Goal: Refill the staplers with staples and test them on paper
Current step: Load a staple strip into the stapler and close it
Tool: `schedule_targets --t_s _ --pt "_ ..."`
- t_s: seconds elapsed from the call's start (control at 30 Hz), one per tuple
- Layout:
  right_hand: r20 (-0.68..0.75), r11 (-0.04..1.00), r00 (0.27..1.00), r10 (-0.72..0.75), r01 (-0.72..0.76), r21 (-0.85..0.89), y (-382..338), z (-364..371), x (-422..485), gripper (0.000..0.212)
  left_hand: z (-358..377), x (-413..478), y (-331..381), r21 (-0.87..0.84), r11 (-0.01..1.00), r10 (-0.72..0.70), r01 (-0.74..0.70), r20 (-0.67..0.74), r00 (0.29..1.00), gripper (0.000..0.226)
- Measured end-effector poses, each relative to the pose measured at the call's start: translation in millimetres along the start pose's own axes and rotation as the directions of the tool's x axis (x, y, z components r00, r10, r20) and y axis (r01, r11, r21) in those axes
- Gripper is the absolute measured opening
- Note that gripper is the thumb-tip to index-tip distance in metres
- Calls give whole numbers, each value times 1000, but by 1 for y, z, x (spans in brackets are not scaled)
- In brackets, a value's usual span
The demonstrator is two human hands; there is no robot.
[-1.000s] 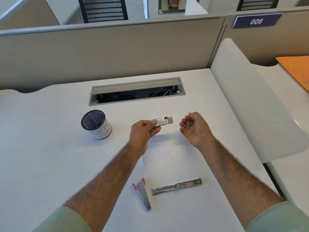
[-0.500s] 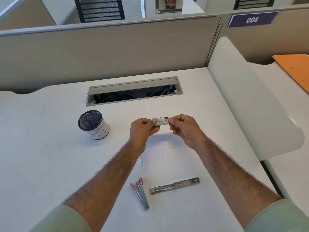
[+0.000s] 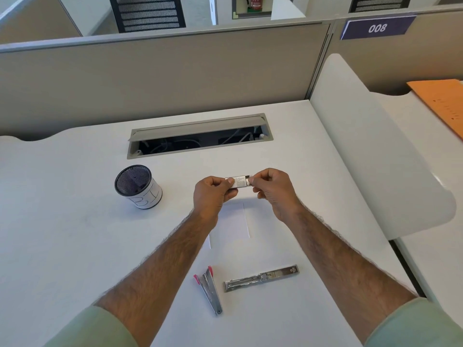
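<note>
both hands pinch one small staple box (image 3: 239, 182): the left hand (image 3: 213, 194) grips its left end between thumb and curled fingers, and the right hand (image 3: 273, 191) pinches its right end. the box is held up just beyond the far edge of the sheet of paper (image 3: 233, 221). by my reading the task is at its start. the box is being worked open or a strip is being drawn out, though which one is too small to tell, and no loose staples show anywhere. on the near side of the paper lie two staplers, neither in hand: a pink-tipped stapler (image 3: 209, 289) with its arms parted in a narrow v, and to its right an all-metal stapler (image 3: 260, 278) folded out flat, which looks ready for loading. both look unfilled, and the paper shows no staple that i can make out, so loading and testing are left for each. counted: two staplers, one staple box, one sheet of paper (a stepped edge at its near left may be a second sheet), and one mesh cup (image 3: 137, 186) to the left of the paper on the desk (image 3: 62, 234).
</note>
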State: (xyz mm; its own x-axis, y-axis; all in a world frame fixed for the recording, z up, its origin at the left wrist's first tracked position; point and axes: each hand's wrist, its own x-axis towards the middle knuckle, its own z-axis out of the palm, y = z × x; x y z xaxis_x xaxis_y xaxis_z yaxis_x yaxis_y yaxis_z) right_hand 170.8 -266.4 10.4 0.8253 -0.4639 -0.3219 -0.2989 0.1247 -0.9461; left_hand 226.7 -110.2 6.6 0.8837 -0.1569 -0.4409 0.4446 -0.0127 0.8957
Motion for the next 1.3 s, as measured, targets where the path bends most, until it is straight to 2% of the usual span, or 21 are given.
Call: schedule_targets --t_s 0.47,0.63,1.07,1.3 --pt "-76 1000 997 -20 21 6 4 6 2 6 2 6 -1 -51 999 -1 2 20 1000 11" --pt "-98 999 995 9 -5 36 6 6 3 4 5 8 -3 -61 998 -6 6 -2 1000 22" --pt "-153 994 985 76 -64 84 9 4 16 7 29 24 1 14 1000 -12 11 15 1000 21" --pt "-205 990 970 131 -117 81 -1 -2 45 4 51 58 -1 162 986 32 -27 -28 999 14"
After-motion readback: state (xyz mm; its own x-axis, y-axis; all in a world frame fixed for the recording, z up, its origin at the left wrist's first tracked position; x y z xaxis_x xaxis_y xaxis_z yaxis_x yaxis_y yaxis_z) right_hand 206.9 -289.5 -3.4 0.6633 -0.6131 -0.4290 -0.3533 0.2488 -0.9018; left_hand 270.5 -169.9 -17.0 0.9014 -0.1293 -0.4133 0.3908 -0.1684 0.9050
